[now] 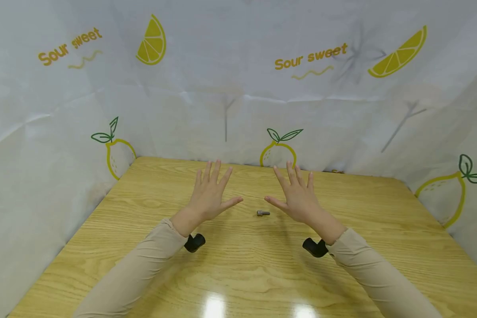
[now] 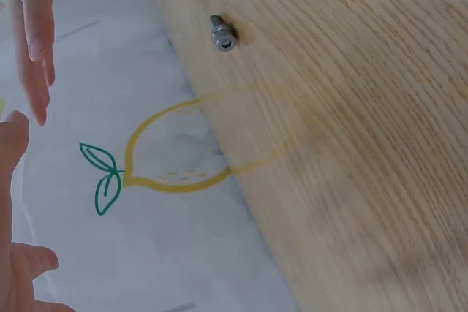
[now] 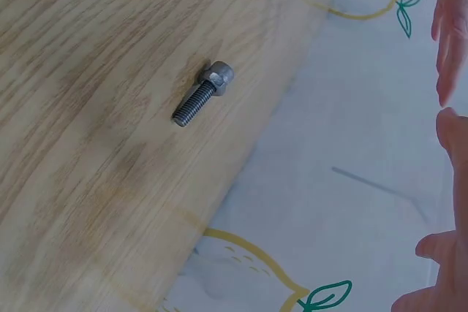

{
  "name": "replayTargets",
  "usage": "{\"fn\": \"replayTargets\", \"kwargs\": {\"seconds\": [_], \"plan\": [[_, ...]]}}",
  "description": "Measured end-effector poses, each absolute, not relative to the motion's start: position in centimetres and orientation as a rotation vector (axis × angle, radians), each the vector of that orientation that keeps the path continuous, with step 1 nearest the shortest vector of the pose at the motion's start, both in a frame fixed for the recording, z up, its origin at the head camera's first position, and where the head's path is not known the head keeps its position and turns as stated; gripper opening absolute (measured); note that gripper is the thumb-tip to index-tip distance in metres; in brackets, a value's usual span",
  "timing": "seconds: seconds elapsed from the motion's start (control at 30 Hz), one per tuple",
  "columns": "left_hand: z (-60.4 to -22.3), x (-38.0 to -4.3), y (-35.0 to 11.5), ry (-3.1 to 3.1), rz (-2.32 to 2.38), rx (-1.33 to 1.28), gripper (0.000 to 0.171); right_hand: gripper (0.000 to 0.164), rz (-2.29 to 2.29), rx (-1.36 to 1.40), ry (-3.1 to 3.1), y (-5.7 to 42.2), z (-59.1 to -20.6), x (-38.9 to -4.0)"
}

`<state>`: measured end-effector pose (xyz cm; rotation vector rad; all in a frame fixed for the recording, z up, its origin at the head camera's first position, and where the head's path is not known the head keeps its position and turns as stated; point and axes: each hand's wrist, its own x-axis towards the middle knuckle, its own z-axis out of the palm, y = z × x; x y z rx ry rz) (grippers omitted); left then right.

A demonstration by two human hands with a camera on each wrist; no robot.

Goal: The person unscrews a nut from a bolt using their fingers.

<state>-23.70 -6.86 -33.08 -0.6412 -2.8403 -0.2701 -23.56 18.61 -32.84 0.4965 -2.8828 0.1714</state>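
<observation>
A small steel socket-head bolt [image 1: 263, 213] lies on its side on the wooden table, between the two hands and slightly nearer the right one. Up close in the right wrist view, the bolt [image 3: 202, 93] shows a threaded shank and a hex nut against its round head. The left wrist view looks onto the hex recess in the head of the bolt [image 2: 224, 34]. My left hand [image 1: 207, 194] is held over the table with fingers spread, holding nothing. Mirroring it, my right hand [image 1: 300, 196] also has its fingers spread and holds nothing.
The wood-grain table [image 1: 242, 274] ends at the back against a white cloth [image 1: 222, 79] printed with lemons and lettering, which also hangs at both sides. Black wrist mounts [image 1: 194, 243] stick out below both wrists. Glare spots show near the front.
</observation>
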Motion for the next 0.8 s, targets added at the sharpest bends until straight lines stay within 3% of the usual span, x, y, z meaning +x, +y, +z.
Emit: {"fn": "replayTargets", "kwargs": {"seconds": [0.5, 0.8], "plan": [[-32.8, -23.4, -6.2, -2.834, -0.717, -0.722, 0.074, 0.072, 0.8, 0.608, -2.845, 19.5, -32.6, -23.1], [-33.5, -23.5, -4.4, -2.918, -1.119, -0.734, 0.062, 0.051, 1.049, 0.659, -2.81, 19.8, -34.6, -23.6]]}}
